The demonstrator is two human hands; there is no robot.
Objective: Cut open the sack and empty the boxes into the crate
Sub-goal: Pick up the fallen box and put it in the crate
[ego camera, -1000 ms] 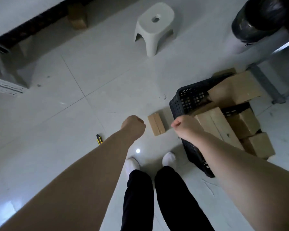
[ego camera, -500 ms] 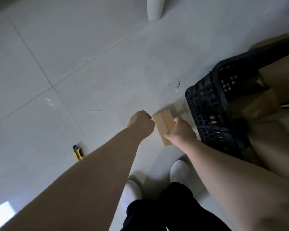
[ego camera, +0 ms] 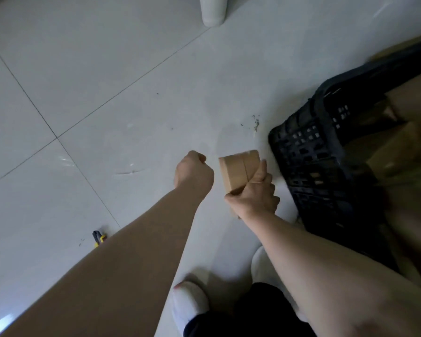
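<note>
My right hand (ego camera: 254,195) grips a small brown cardboard box (ego camera: 238,170) and holds it tilted just above the pale tiled floor. My left hand (ego camera: 193,172) is a closed fist with nothing in it, just left of the box. The black slatted plastic crate (ego camera: 309,164) stands right of the box, with several larger cardboard boxes (ego camera: 396,147) inside it, blurred. No sack is in view.
A yellow and black utility knife (ego camera: 98,237) lies on the floor at the left, partly hidden by my left forearm. A leg of a white stool (ego camera: 213,10) stands at the top. My feet in white socks (ego camera: 188,305) are below the hands.
I have bent down towards the floor. My right hand reached the small box, closed on it and lifted its near end. The left fist stayed beside it.
</note>
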